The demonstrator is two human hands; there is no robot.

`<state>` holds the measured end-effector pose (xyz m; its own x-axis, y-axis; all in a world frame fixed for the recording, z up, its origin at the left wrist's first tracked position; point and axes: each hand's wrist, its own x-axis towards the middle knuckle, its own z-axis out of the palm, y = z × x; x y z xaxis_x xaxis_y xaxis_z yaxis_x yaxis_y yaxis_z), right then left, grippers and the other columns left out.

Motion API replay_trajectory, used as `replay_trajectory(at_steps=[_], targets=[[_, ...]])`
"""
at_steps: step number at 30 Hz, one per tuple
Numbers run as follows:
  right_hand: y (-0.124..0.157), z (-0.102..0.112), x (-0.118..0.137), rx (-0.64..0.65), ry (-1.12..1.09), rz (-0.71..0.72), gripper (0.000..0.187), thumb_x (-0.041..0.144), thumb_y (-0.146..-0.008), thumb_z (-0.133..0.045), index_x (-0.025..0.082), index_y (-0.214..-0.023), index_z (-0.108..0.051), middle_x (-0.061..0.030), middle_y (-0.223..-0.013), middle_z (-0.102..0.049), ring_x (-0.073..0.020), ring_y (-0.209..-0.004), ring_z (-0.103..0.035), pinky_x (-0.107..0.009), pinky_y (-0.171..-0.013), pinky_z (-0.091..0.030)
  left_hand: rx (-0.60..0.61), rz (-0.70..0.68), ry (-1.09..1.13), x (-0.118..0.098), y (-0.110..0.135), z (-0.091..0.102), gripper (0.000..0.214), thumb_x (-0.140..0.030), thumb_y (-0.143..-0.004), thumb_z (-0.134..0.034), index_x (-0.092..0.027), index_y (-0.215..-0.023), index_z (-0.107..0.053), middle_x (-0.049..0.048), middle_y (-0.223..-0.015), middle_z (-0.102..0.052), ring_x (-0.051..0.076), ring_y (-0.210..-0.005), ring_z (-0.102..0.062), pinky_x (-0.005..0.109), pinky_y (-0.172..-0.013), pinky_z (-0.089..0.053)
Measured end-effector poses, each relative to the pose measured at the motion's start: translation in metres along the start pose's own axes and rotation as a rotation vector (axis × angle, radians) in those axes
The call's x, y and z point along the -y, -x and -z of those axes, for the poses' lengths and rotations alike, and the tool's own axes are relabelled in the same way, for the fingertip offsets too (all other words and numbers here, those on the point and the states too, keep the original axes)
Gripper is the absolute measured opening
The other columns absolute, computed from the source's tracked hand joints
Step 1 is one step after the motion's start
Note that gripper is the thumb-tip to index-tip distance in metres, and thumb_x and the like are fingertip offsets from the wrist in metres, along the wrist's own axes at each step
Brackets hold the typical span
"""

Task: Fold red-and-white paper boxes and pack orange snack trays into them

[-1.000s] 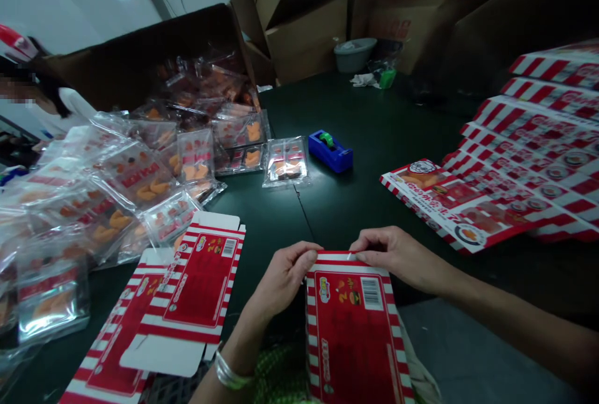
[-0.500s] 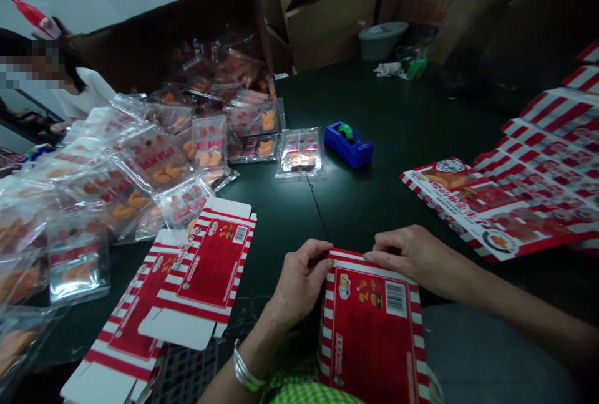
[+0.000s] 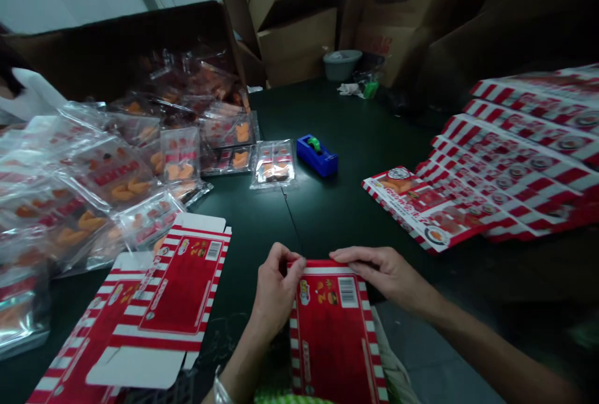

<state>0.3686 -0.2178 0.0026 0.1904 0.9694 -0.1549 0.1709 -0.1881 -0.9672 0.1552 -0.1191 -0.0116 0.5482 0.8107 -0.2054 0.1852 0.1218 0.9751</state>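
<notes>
A red carton with red-and-white striped edges and a barcode stands between my hands, its printed panel toward me and its lower part against my lap. My left hand pinches the top left corner, thumb in front. Along the top right edge, my right hand presses its fingers onto the carton's closing edge; its thumb is mostly hidden. To the left, two flattened cartons of the same print overlap, the upper carton having white flaps folded out.
Clear plastic packs with orange toy pieces heap at the left, before a big open cardboard box. A single pack lies beside a blue tape dispenser. Finished-looking striped cartons stack at the right. A grey basin stands behind.
The view has shifted to the right, so things appear further left. My right fingers have flattened along the carton's top edge, and the striped top strip is now folded over.
</notes>
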Motion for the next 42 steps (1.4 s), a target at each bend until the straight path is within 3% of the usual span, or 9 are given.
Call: replay_trajectory(at_steps=[5, 8, 10, 12, 17, 21, 30, 37, 42], targets=[[0.009, -0.024, -0.018, -0.147, -0.186, -0.082, 0.045, 0.054, -0.08, -0.058, 0.02, -0.109, -0.068, -0.0083, -0.114, -0.069, -0.025, -0.102, -0.064, -0.037, -0.089, -0.05, -0.007, 0.077, 0.15, 0.011, -0.001, -0.001, 0.029, -0.048, -0.08, -0.063, -0.02, -0.084, -0.056, -0.0004, -0.079, -0.065, 0.016, -0.071, -0.064, 0.023, -0.059, -0.051], [0.015, -0.03, -0.028, -0.081, -0.2, -0.078, 0.049, 0.057, -0.082, -0.055, 0.019, -0.11, -0.067, -0.0075, -0.107, -0.071, -0.0243, -0.096, -0.066, -0.036, -0.085, -0.052, -0.059, 0.106, 0.167, 0.017, 0.006, 0.001, 0.034, -0.053, -0.078, -0.063, -0.019, -0.081, -0.057, 0.0005, -0.077, -0.066, 0.019, -0.071, -0.064, 0.025, -0.058, -0.051], [0.003, -0.019, -0.029, 0.0, -0.163, -0.086, 0.047, 0.056, -0.078, -0.062, 0.017, -0.103, -0.07, -0.0078, -0.096, -0.072, -0.025, -0.089, -0.068, -0.036, -0.079, -0.055, -0.112, 0.111, 0.169, 0.02, 0.009, 0.0, 0.038, -0.057, -0.075, -0.064, -0.019, -0.078, -0.056, -0.0008, -0.071, -0.064, 0.018, -0.066, -0.063, 0.024, -0.055, -0.049], [-0.028, 0.002, -0.023, -0.033, -0.11, -0.08, 0.043, 0.053, -0.077, -0.064, 0.016, -0.098, -0.071, -0.0096, -0.095, -0.072, -0.026, -0.089, -0.068, -0.036, -0.075, -0.056, -0.132, 0.126, 0.183, 0.023, 0.009, -0.002, 0.043, -0.061, -0.071, -0.065, -0.02, -0.075, -0.055, -0.002, -0.066, -0.062, 0.018, -0.062, -0.063, 0.025, -0.055, -0.049], [-0.145, 0.041, 0.007, -0.54, 0.03, 0.008, 0.042, 0.035, -0.087, -0.06, 0.018, -0.124, -0.053, -0.0122, -0.135, -0.05, -0.0282, -0.127, -0.044, -0.044, -0.1, -0.042, -0.135, 0.116, 0.186, 0.03, -0.001, -0.003, 0.051, -0.071, -0.062, -0.064, -0.021, -0.071, -0.054, -0.0005, -0.066, -0.065, 0.022, -0.065, -0.066, 0.028, -0.056, -0.051], [-0.194, 0.046, 0.013, -0.625, 0.125, -0.025, 0.041, 0.029, -0.089, -0.06, 0.018, -0.128, -0.05, -0.0106, -0.134, -0.048, -0.0277, -0.118, -0.051, -0.051, -0.097, -0.043, -0.165, 0.133, 0.209, 0.038, -0.007, -0.004, 0.056, -0.076, -0.057, -0.062, -0.023, -0.071, -0.055, 0.0016, -0.072, -0.067, 0.027, -0.072, -0.067, 0.033, -0.061, -0.054], [-0.225, 0.07, 0.039, -0.504, -0.003, -0.315, 0.03, 0.031, -0.091, -0.058, 0.015, -0.117, -0.056, -0.0084, -0.117, -0.059, -0.021, -0.098, -0.061, -0.041, -0.081, -0.054, -0.15, 0.137, 0.27, 0.046, -0.011, -0.003, 0.057, -0.077, -0.057, -0.062, -0.023, -0.072, -0.055, 0.0033, -0.074, -0.068, 0.027, -0.073, -0.067, 0.034, -0.063, -0.054], [-0.202, 0.065, 0.033, -0.567, -0.197, -0.15, 0.029, 0.032, -0.092, -0.056, 0.016, -0.117, -0.056, -0.0083, -0.117, -0.059, -0.0198, -0.096, -0.061, -0.039, -0.08, -0.054, -0.133, 0.094, 0.281, 0.049, -0.015, -0.001, 0.053, -0.073, -0.06, -0.064, -0.021, -0.071, -0.057, 0.0021, -0.07, -0.068, 0.026, -0.069, -0.067, 0.031, -0.059, -0.053], [-0.189, 0.053, 0.015, -0.532, -0.235, -0.188, 0.027, 0.032, -0.093, -0.055, 0.016, -0.114, -0.058, -0.0073, -0.111, -0.061, -0.0178, -0.09, -0.062, -0.036, -0.076, -0.055, -0.123, 0.164, 0.292, 0.044, -0.013, 0.001, 0.058, -0.078, -0.054, -0.064, -0.024, -0.073, -0.058, 0.0032, -0.076, -0.069, 0.029, -0.075, -0.068, 0.035, -0.062, -0.056]])
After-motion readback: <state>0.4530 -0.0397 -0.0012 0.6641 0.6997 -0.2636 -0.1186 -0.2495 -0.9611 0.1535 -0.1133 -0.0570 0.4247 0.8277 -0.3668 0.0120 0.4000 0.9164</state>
